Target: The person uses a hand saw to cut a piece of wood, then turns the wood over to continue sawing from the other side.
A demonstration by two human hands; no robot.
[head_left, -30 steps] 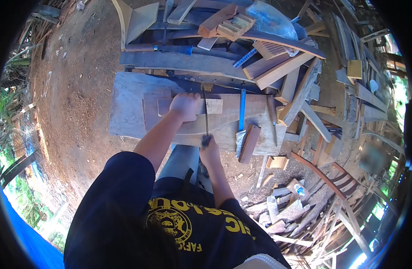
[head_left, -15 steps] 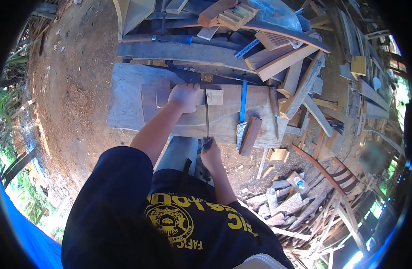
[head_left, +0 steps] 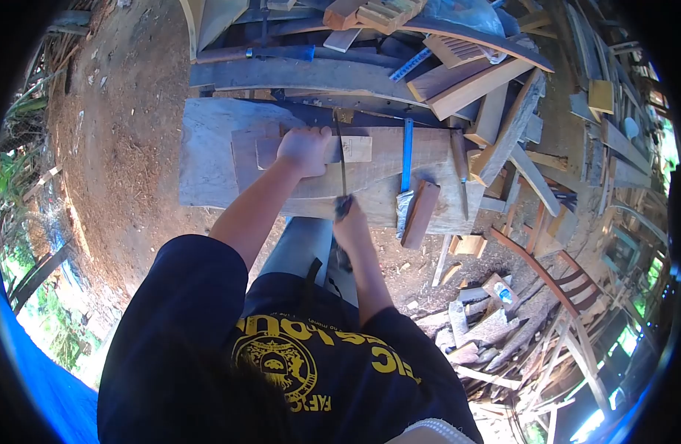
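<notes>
A small block of wood (head_left: 360, 149) lies across a wider board (head_left: 244, 170) on the workbench (head_left: 203, 152). My left hand (head_left: 303, 152) is closed over the block, pressing it down. Just right of those fingers, a thin-bladed handsaw (head_left: 343, 169) crosses the block, its far end reaching past the board. My right hand (head_left: 350, 226) grips the saw's dark handle near the bench's front edge. How deep the blade sits in the wood cannot be seen.
Right of the saw lie a blue strip-like tool with a wrapped end (head_left: 407, 159), a reddish wooden block (head_left: 420, 214) and a wooden-handled tool (head_left: 459, 159). Stacked planks (head_left: 474, 89) crowd the back right. Offcuts (head_left: 488, 329) cover the ground at lower right, near a curved wooden frame (head_left: 533, 259).
My right hand has pushed the saw forward, away from my body, so the blade now extends farther beyond the block. My left hand stays on the block. The view has shifted slightly.
</notes>
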